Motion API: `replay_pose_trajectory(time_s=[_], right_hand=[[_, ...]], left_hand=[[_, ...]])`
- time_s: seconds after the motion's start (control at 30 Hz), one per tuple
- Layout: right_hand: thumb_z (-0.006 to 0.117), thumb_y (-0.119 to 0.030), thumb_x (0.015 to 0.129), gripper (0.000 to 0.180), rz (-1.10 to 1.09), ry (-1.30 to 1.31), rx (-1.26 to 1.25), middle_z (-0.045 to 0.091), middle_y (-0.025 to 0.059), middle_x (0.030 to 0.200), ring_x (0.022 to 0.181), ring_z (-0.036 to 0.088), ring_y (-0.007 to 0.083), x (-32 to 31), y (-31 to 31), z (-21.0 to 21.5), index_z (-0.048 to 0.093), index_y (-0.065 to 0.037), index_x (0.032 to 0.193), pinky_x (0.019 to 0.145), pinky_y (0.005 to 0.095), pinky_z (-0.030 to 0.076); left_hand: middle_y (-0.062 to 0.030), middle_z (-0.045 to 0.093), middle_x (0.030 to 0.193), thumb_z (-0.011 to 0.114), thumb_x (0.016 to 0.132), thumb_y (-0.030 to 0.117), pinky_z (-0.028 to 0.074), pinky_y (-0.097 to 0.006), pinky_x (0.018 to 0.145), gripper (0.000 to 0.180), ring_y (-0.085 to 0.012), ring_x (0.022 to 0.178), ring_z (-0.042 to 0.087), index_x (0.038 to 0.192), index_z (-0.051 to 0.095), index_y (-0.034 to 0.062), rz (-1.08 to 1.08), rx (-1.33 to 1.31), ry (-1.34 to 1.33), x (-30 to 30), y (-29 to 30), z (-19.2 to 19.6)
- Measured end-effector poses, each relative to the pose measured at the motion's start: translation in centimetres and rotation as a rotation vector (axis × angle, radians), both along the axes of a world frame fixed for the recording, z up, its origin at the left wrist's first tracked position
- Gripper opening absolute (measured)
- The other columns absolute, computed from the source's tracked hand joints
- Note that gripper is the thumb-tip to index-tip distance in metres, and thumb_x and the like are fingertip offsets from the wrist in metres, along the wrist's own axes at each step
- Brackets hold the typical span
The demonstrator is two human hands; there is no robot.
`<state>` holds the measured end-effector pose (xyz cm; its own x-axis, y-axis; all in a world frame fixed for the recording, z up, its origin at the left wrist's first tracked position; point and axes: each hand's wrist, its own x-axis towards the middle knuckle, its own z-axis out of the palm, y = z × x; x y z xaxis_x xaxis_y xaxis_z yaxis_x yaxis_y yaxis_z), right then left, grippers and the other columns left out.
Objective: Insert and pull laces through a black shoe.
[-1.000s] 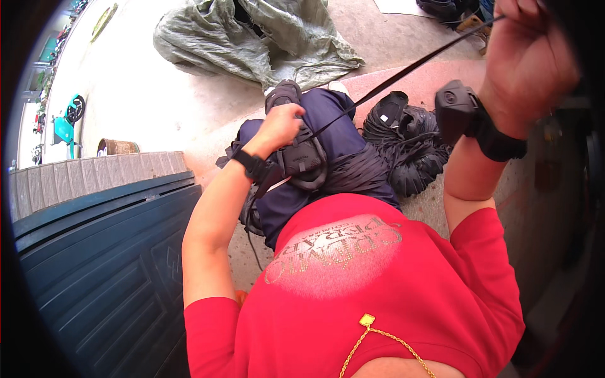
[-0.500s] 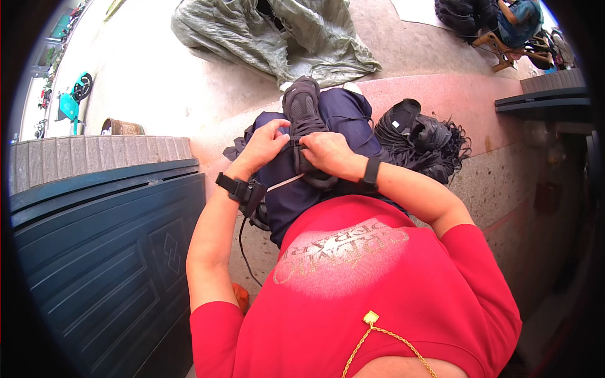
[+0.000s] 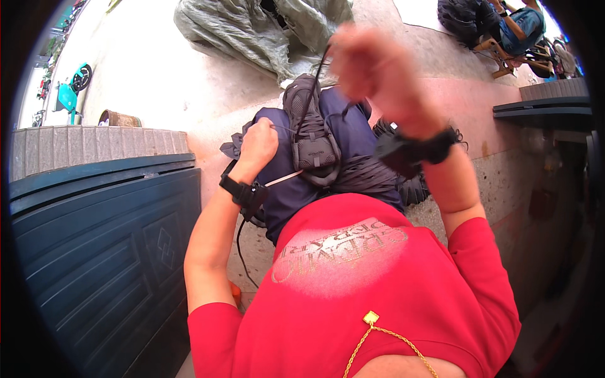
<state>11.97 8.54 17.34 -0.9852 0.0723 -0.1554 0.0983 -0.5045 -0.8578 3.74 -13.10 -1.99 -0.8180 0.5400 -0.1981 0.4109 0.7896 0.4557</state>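
A dark grey sneaker (image 3: pixel 309 129) lies lengthwise on my lap, heel end toward me. From its eyelets a black shoelace (image 3: pixel 309 104) runs taut up to the fingers of my right hand (image 3: pixel 378 72), which is raised beyond the shoe, closed on the lace and blurred by motion. My left hand (image 3: pixel 259 142) is closed beside the shoe's left edge, and a thin strand of lace stretches from its fingertips to the eyelets. Just below, a thin pale stick (image 3: pixel 285 179) rests on my thigh, one end near the shoe's heel.
Dark shoe uppers with loose laces (image 3: pixel 413 189) are heaped at my right. A grey-green woven sack (image 3: pixel 239 38) lies ahead. Blue door panels (image 3: pixel 113 252) stand at the left, with another dark panel (image 3: pixel 542 106) at the right. A person (image 3: pixel 520 28) sits far right.
My right hand has moved from the shoe up and away to the right, drawing the lace out. The left hand has closed and shifted slightly left and down, off the shoe.
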Motion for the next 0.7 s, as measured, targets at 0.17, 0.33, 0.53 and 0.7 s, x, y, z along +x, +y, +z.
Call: replay_pose_trajectory(time_s=[0.17, 0.33, 0.53, 0.7], right_hand=[[0.031, -0.019, 0.093, 0.028, 0.522, 0.760, -0.510, 0.034, -0.0014, 0.056, 0.048, 0.031, 0.0104, -0.9, 6.7, 8.3, 0.041, -0.008, 0.069, 0.042, 0.0252, 0.030], [0.034, -0.021, 0.091, 0.026, 0.653, 0.732, -0.236, 0.032, -0.0013, 0.055, 0.048, 0.029, 0.0115, -1.7, 6.6, 7.9, 0.042, -0.008, 0.070, 0.046, 0.0279, 0.031], [0.042, -0.019, 0.087, 0.021, -0.633, 0.301, -0.375, 0.054, 0.0065, 0.070, 0.076, 0.054, 0.0214, 0.7, 12.3, 3.6, 0.051, -0.004, 0.076, 0.072, 0.0368, 0.045], [0.047, -0.024, 0.088, 0.021, -0.517, 0.052, -0.048, 0.037, -0.0030, 0.062, 0.052, 0.033, 0.0086, 3.4, 17.2, -7.4, 0.045, -0.011, 0.072, 0.048, 0.0233, 0.029]], left_hand=[[-0.0172, 0.056, 0.106, 0.060, 0.076, 0.016, 0.041, -0.035, 0.086, 0.025, -0.0296, 0.100, 0.052, 0.095, 0.059, 0.0012, -0.482, 0.181, -0.176, -0.9, 4.6, 5.0], [-0.0106, 0.057, 0.108, 0.065, 0.075, 0.017, 0.039, -0.031, 0.088, 0.032, -0.0202, 0.103, 0.052, 0.104, 0.059, 0.0037, -0.802, 0.413, -0.715, -0.5, 7.8, 10.3], [-0.0077, 0.062, 0.086, 0.049, 0.089, 0.022, 0.043, -0.035, 0.084, 0.021, -0.0195, 0.087, 0.058, 0.088, 0.058, 0.0037, 0.036, 1.089, -0.936, -7.0, -1.6, 10.0], [-0.0027, 0.052, 0.066, 0.047, 0.090, 0.015, 0.045, -0.037, 0.079, 0.013, -0.0179, 0.068, 0.053, 0.085, 0.052, 0.0051, 0.571, 1.488, -0.908, -12.4, -14.4, 8.3]])
